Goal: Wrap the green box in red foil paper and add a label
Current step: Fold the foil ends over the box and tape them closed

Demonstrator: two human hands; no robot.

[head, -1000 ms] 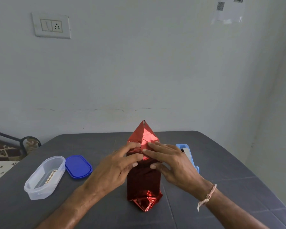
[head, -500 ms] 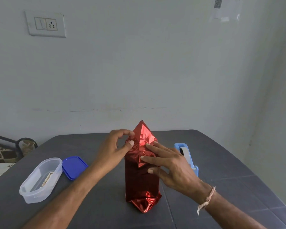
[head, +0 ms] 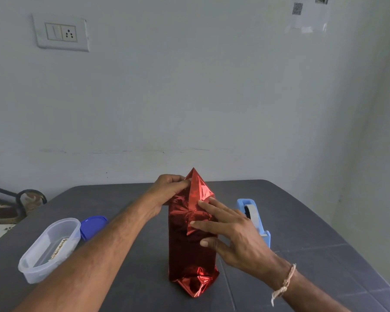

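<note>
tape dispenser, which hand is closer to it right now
Right. The right hand presses flat on the red foil, directly beside the tape dispenser; the left hand grips the foil's top flap, on the side away from the dispenser.

I note the box (head: pixel 190 255) standing upright at mid-tabletop (head: pixel 306 226), fully covered in shiny red foil (head: pixel 197 190). The foil's top end rises in a pointed triangular flap, with a smaller fold lapped down the near face. Its bottom end is creased and juts toward me.
</note>
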